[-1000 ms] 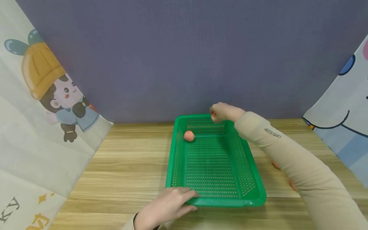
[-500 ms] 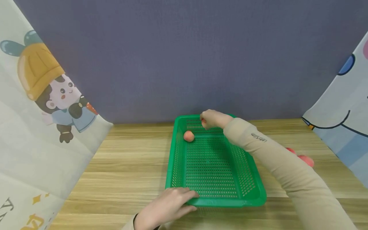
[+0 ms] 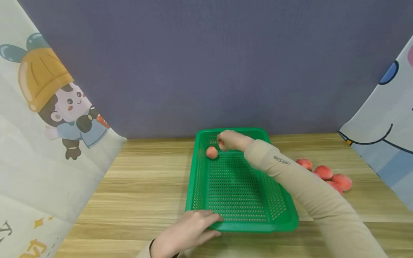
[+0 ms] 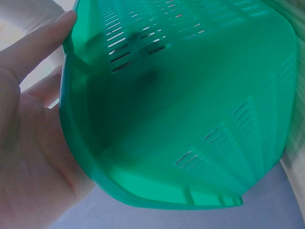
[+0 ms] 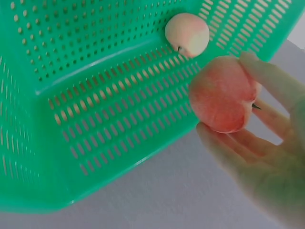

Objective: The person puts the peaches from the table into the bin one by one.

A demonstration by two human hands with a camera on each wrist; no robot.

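Note:
My left hand (image 3: pixel 188 229) grips the near left rim of a green perforated plastic basket (image 3: pixel 258 226), fingers over the edge and thumb outside. In the left wrist view the hand (image 4: pixel 38 138) holds the edge of the basket wall (image 4: pixel 167 109). My right hand (image 3: pixel 233 140) hangs over the far end of the basket. A reddish peach (image 5: pixel 220 95) with a short stem sits between its thumb and fingers, mostly hidden in the head view. Another peach (image 3: pixel 212 152), paler, lies inside the basket's far left corner, just beyond the held one.
Several red peaches (image 3: pixel 342 182) lie on the wooden table (image 3: pixel 145 186) right of the basket, partly behind my right sleeve (image 3: pixel 300 179). A dark grey-purple backdrop (image 3: pixel 206 64) stands behind the basket. Printed cloths (image 3: pixel 42 179) flank the table.
My right hand has moved left and lower with the peach, from over the far right rim into the basket's far end. More peaches on the right are uncovered. The left hand has stayed.

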